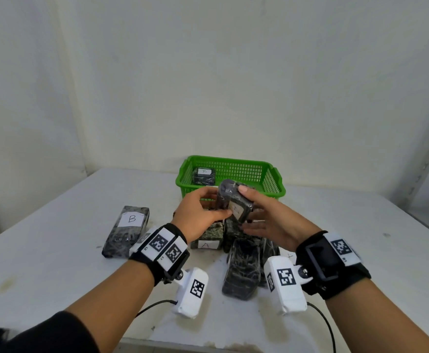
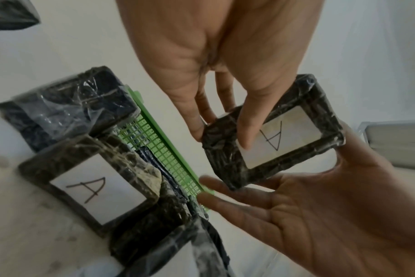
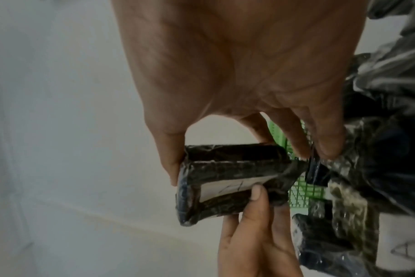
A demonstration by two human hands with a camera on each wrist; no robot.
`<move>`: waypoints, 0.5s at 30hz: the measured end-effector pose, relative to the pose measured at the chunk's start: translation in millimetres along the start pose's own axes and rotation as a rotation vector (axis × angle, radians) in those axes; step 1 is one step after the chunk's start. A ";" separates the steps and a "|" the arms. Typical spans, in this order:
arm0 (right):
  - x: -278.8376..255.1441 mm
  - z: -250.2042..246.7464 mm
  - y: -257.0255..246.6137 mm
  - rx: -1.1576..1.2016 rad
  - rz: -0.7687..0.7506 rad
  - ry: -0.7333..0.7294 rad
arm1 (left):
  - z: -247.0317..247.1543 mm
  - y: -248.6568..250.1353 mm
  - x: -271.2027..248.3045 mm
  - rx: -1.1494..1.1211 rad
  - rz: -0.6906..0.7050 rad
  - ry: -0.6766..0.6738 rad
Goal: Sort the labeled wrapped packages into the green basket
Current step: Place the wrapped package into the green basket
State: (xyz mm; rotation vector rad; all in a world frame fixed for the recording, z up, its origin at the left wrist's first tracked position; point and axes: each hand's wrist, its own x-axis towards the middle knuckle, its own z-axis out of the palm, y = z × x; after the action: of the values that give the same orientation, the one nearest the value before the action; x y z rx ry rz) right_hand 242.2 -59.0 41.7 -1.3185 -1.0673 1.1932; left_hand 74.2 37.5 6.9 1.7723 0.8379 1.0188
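The wrapped package [image 1: 235, 203] marked A is in the air between both hands, just in front of the green basket [image 1: 230, 174]. The left hand [image 1: 199, 215] pinches it with the thumb on the white label and the other fingers behind, so its fingers are closed on the package. The right hand [image 1: 267, 220] holds the far end with the thumb on top, while its other fingers stay spread and rather straight under the package; this looks like a support, perhaps to turn the label up and read the letter. I judge the person checks the label before deciding where the package goes.

Below the hands is a pile of dark packages [image 1: 242, 266] on the white table [image 1: 55, 250], one of them with the label A [image 1: 205, 244] turned up. They lie close to the near wall of the basket, probably to keep the way short. To the left, a little apart from the pile, a long package marked B [image 1: 127, 230] lies flat. Inside the basket, at its left back corner, one package with B [image 1: 204, 175] is already placed, so the sorting is only at the start.
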 end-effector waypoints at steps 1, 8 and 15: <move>-0.7 1.2 -0.2 0.044 -0.005 -0.007 | 0.1 0.7 -0.1 0.000 0.012 -0.030; 2.2 -3.5 -1.5 -0.037 -0.140 0.000 | -1.5 17.7 -9.5 -0.401 -0.138 -0.373; -1.4 -4.2 -0.1 -0.065 -0.118 -0.079 | 1.8 14.5 -7.4 -0.426 -0.104 -0.257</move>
State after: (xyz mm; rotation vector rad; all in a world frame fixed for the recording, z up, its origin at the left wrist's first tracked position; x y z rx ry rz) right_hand 246.2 -60.9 41.9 -1.2490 -1.2327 1.1383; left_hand 74.3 25.1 17.7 1.4394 0.5016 0.8079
